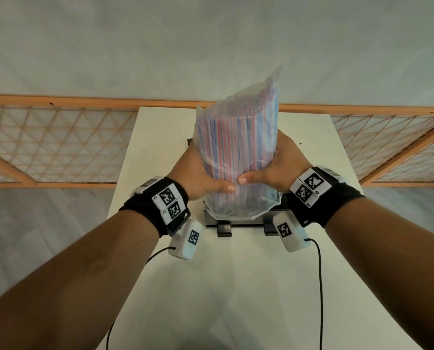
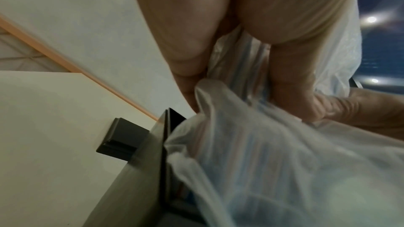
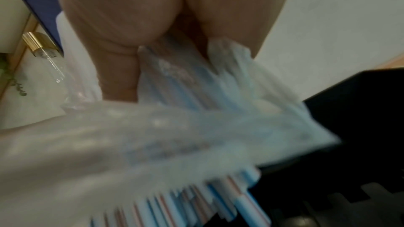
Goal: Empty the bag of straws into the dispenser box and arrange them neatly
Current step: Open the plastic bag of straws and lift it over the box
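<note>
A clear plastic bag of red, blue and white striped straws (image 1: 238, 150) is held upright over the black dispenser box (image 1: 236, 224), its open mouth turned down. My left hand (image 1: 198, 173) grips its left side and my right hand (image 1: 276, 165) grips its right side, thumbs meeting in front. In the right wrist view, straw ends (image 3: 196, 201) poke out of the bag mouth (image 3: 153, 144) above the box's dark inside (image 3: 354, 144). The left wrist view shows my fingers (image 2: 290, 84) curled on the bag (image 2: 251, 161) beside the box wall (image 2: 153, 153).
The box stands on a white table (image 1: 223, 286). Behind the table runs a wooden lattice rail (image 1: 59, 140) against a pale wall. Two black cables (image 1: 319, 286) trail from the wrist units across the table.
</note>
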`<state>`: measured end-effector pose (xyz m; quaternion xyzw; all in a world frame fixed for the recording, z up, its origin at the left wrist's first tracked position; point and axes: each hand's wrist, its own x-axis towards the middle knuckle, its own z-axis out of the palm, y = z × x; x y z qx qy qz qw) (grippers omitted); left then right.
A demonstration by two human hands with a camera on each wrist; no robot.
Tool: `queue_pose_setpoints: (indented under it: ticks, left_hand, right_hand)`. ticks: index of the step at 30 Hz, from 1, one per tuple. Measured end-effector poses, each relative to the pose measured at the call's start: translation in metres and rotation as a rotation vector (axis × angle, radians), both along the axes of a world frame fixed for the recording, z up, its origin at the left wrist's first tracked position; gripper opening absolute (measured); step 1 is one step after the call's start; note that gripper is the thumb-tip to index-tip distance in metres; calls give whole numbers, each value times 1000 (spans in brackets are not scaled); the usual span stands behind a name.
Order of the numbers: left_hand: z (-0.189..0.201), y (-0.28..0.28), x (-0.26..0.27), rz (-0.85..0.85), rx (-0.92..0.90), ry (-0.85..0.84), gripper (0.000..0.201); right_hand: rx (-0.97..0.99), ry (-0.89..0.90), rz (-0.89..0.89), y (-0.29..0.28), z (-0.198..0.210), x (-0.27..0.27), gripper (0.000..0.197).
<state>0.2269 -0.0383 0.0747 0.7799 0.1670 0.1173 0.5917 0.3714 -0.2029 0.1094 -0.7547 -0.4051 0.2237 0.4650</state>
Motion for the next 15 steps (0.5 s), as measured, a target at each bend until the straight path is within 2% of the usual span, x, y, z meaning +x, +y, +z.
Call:
queue_pose_setpoints:
  ticks: [4,9,13,15]
  left_hand:
    - [-7,1,-4,-46,72,68,106]
    - [-12,-2,-11,-24,117,134,130]
    - [-6,1,-21,29,37,70,150]
    - [2,6,-31,76,-74,2,149]
  right_hand:
    - [-63,-11,20,-7,0,1,89]
    - [-95,-14,27,-12,-2,-5,85]
    - [-90,-37,39,-17,7,-8,90]
    - [-59,-27,36,-21,16,-7,95]
